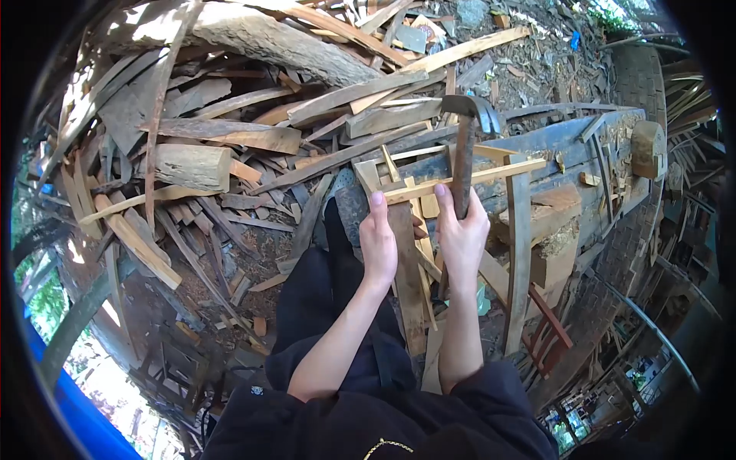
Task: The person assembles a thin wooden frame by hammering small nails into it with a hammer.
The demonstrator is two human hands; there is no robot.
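A claw hammer (464,157) stands upright in my right hand (464,234), its dark metal head at the top. The fingers are wrapped low around its handle, with the thumb up against a pale wooden strip (491,175). My left hand (379,241) is closed at the left end of this strip, thumb on its near side and the other fingers mostly hidden. The strip belongs to a small frame of wooden pieces, with an upright board (518,253) at its right. Below and between my hands, a wide plank (406,276) slopes down towards my lap.
A heap of scrap boards (253,138) covers the ground ahead and left, with a thick log (284,42) over it. At right lie a long bluish-grey beam (552,146), a sawn wooden block (548,207) and a round stump (648,149). Beyond runs a brick edge (640,92).
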